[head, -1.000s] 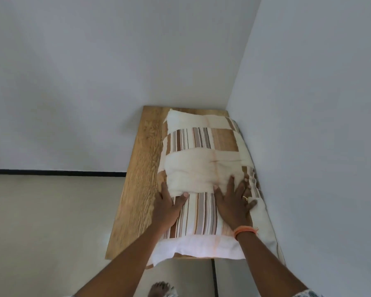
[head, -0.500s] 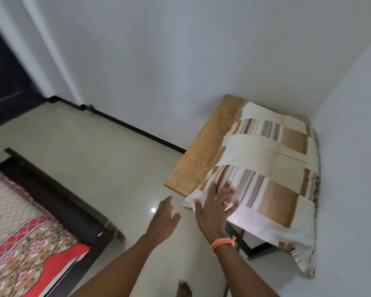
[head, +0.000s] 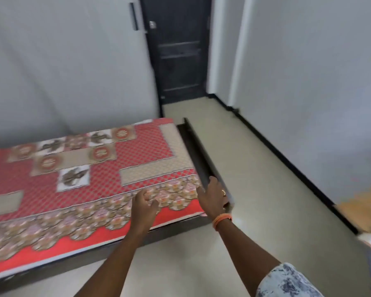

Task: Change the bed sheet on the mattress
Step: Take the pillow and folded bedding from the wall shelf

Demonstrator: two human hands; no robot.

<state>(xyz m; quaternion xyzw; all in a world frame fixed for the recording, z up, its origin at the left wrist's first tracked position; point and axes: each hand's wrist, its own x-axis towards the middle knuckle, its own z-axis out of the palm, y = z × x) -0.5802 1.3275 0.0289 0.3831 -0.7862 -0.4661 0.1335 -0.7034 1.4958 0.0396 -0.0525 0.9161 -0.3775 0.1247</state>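
A red patterned bed sheet [head: 107,168] with floral patches and a scalloped border covers the mattress on a low dark bed frame [head: 204,159]. The bed fills the left half of the view. My left hand [head: 145,205] hovers over the sheet's near border with fingers loosely curled, holding nothing. My right hand [head: 213,196], with an orange wristband and a ring, reaches out near the bed's right corner with relaxed fingers, holding nothing. The view is blurred by motion.
A dark door [head: 178,50] stands at the end of a short passage behind the bed. Pale floor [head: 255,189] runs along the bed's right side. The wooden table's corner [head: 360,211] shows at the right edge, against the grey wall.
My view has swung left from the pillow on the wooden table to the bed. Both hands have left the pillow and now reach toward the sheet's near right corner.
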